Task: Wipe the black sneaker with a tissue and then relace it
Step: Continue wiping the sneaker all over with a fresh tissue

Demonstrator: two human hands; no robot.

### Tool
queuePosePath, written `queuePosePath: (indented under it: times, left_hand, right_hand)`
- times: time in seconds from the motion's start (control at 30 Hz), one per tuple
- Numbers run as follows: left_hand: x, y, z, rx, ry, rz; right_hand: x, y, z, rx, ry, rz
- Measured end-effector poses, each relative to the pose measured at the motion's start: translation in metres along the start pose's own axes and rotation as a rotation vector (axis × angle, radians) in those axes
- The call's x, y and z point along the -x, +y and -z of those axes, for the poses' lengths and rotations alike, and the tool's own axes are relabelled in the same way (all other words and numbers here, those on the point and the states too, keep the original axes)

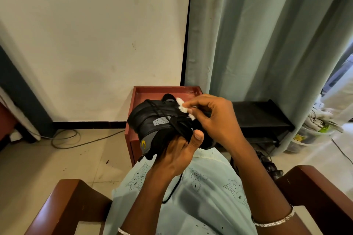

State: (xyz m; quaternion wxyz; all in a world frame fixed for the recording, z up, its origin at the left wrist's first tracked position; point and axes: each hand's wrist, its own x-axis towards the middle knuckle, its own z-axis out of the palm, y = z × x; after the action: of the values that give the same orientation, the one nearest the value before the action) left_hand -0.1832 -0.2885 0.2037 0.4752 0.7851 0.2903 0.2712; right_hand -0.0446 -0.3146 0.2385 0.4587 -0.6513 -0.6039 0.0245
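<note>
Red stand (166, 89) behind | left hand (177, 156) grips black sneaker (149, 116) underneath | right hand (215, 118) pinches tissue (181, 104) against it

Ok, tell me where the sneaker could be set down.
Bare: back strip of the red table by the wall; top shelf of the black rack; floor tiles near the cable. Crowded: the lap, left hand gripping the sneaker, right hand pinching the tissue.

A red-brown bench (152, 94) with a raised rim stands against the cream wall (95, 34). Just right of it, a low black shelf rack (261, 114) sits before a grey-green curtain (257, 34). A grey cable (80, 144) loops on the tiled floor (38, 162). A brown wooden chair arm (76, 196) borders a pale green garment (200, 196)
</note>
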Motion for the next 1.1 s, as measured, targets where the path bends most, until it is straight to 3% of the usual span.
queuePosePath:
  times: [0.17, 0.37, 0.5, 0.77, 0.97, 1.1]
  left_hand:
    - [-0.002, -0.001, -0.004, 0.015, -0.017, 0.038]
    - [-0.001, -0.007, -0.006, 0.053, -0.077, -0.025]
    - [-0.002, -0.008, -0.007, 0.108, -0.036, -0.067]
    - [-0.008, -0.014, -0.007, 0.376, 0.078, -0.032]
    - [-0.005, -0.008, -0.003, 0.464, 0.13, -0.1]
    - [-0.005, -0.004, 0.003, 0.582, 0.158, -0.146]
  right_hand:
    - [0.008, 0.007, 0.006, 0.188, 0.036, -0.048]
    - [0.005, -0.028, -0.002, -0.223, -0.139, -0.001]
    - [0.001, -0.025, 0.0, -0.152, -0.152, 0.048]
    - [0.017, 0.015, 0.016, 0.128, 0.126, -0.101]
    - [0.038, -0.022, -0.012, -0.001, 0.124, 0.07]
    - [0.039, -0.007, -0.014, 0.181, 0.23, 0.119]
